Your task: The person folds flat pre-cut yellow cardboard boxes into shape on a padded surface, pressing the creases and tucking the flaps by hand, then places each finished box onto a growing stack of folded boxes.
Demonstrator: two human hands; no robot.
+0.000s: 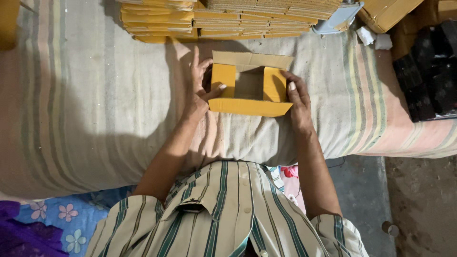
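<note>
A small yellow-brown cardboard box [250, 107] rests open on a striped cloth-covered surface [95, 104], its flaps partly folded. My left hand [200, 90] grips the box's left side, thumb pressed on the left flap. My right hand [297, 102] holds the right side, fingers against the right flap. Both forearms reach forward from my striped shirt at the bottom of the view.
Stacks of flattened cardboard boxes [219, 19] lie along the far edge. A larger cardboard carton [388, 14] and a pale blue object [335, 21] sit at the upper right. Dark blocks [431, 71] are piled at the right. Floral fabric [62, 219] lies lower left.
</note>
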